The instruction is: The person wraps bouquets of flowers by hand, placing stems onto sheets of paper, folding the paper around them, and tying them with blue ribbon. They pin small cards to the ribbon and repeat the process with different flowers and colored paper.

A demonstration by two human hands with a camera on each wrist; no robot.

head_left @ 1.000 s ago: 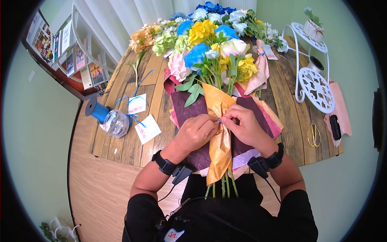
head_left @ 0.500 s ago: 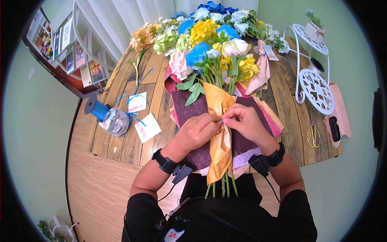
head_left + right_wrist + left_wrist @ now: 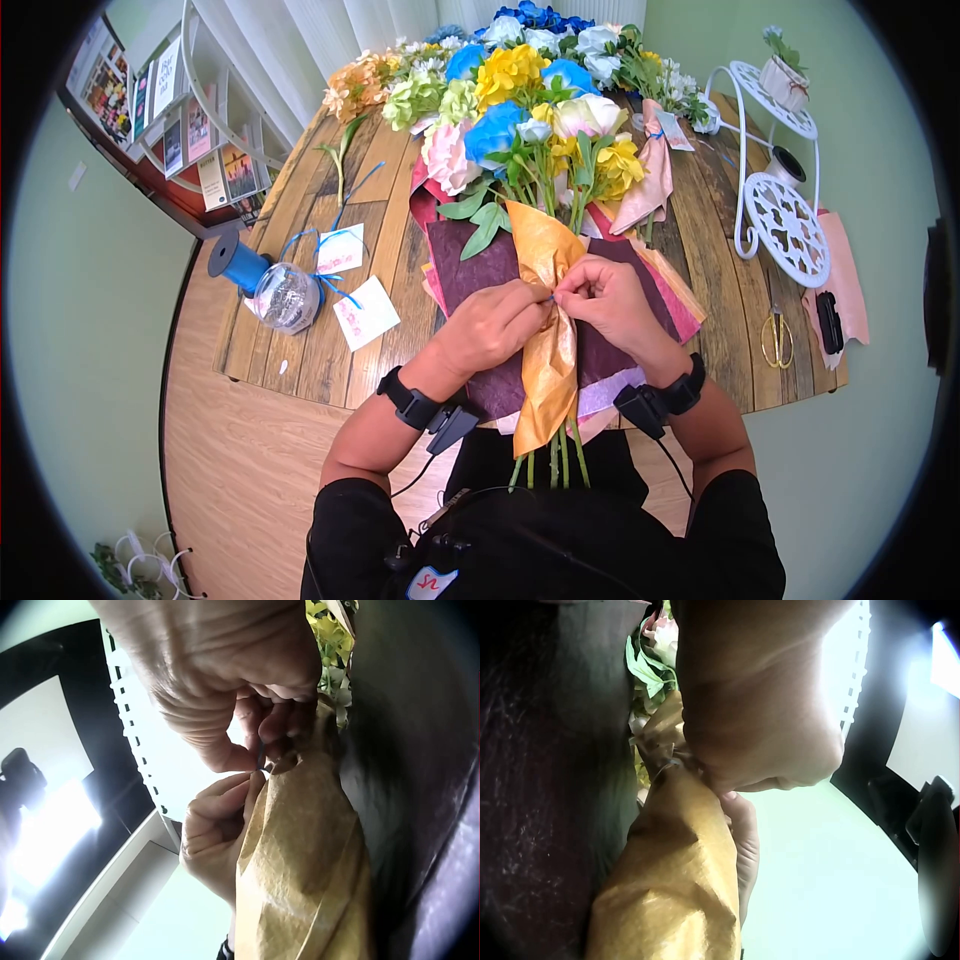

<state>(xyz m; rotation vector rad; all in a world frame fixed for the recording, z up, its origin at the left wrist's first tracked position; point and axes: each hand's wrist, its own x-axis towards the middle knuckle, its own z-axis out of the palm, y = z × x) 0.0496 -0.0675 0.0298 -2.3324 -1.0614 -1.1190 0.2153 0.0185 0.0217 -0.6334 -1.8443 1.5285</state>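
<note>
A bouquet with blue, yellow and pink flowers (image 3: pixel 500 130) lies on the table, its stems wrapped in orange paper (image 3: pixel 545 390) that is gathered tight at the middle. Around that narrow waist runs a thin blue ribbon (image 3: pixel 261 756). My left hand (image 3: pixel 495 325) pinches the ribbon from the left, fingers curled. From the other side my right hand (image 3: pixel 608 300) pinches it between thumb and forefinger, the two sets of fingertips almost meeting. In the left wrist view, the back of the left hand (image 3: pixel 765 712) hides its fingertips. Green stems (image 3: pixel 553 468) stick out below the paper.
Dark purple paper sheets (image 3: pixel 475 370) lie under the bouquet. At left are a blue ribbon spool (image 3: pixel 238 262), a clear jar (image 3: pixel 288 300) and white cards (image 3: pixel 367 315). Gold-handled scissors (image 3: pixel 777 340) and a white metal stand (image 3: pixel 788 228) are at right. More flowers (image 3: pixel 360 88) line the back.
Both hands stay at the gathered waist of the orange paper, pinching the ribbon. Their fingertips shift only slightly, and the head view drifts a little.
</note>
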